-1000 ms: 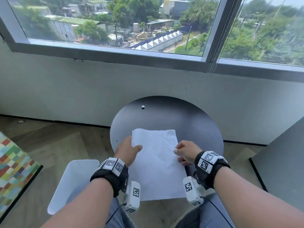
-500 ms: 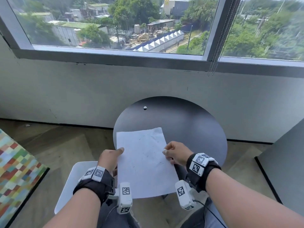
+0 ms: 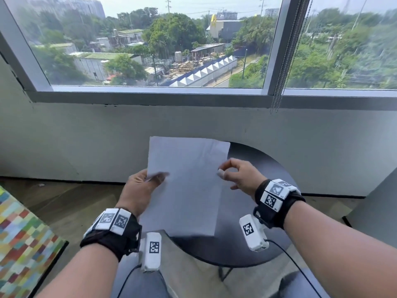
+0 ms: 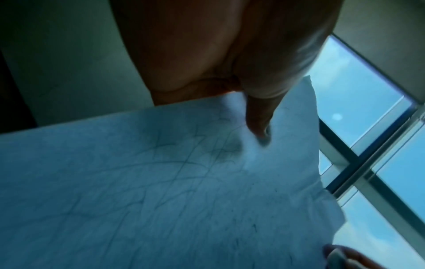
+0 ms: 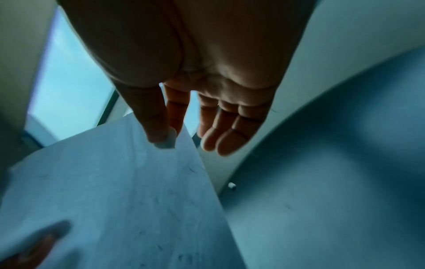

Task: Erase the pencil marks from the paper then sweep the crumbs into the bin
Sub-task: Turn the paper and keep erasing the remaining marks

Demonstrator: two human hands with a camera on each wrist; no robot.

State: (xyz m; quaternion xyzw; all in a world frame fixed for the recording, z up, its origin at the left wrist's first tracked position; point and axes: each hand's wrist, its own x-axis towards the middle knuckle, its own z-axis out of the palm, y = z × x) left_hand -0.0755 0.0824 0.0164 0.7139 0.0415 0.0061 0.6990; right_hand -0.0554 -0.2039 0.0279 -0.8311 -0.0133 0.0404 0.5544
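Observation:
I hold a white sheet of paper (image 3: 187,186) up off the round dark table (image 3: 268,168), its far edge tilted toward the window. My left hand (image 3: 151,179) pinches the sheet's left edge, thumb (image 4: 260,125) on top. My right hand (image 3: 222,172) pinches the right edge between thumb (image 5: 162,138) and index finger, while its other fingers are straight. Faint pencil lines (image 4: 184,160) and dark crumbs (image 5: 184,256) show on the paper (image 5: 115,200). A small white piece (image 5: 232,186) lies on the table (image 5: 333,182). No bin is in view.
A colourful checked mat (image 3: 21,244) lies on the wooden floor at the left. A grey panel (image 3: 376,201) stands at the right. The grey wall and the window sill (image 3: 193,97) are just behind the table, with a bead chain (image 3: 277,100) hanging down.
The paper has come off the table and now tilts upward in both hands. The view has risen, and the white bin at lower left has left the picture.

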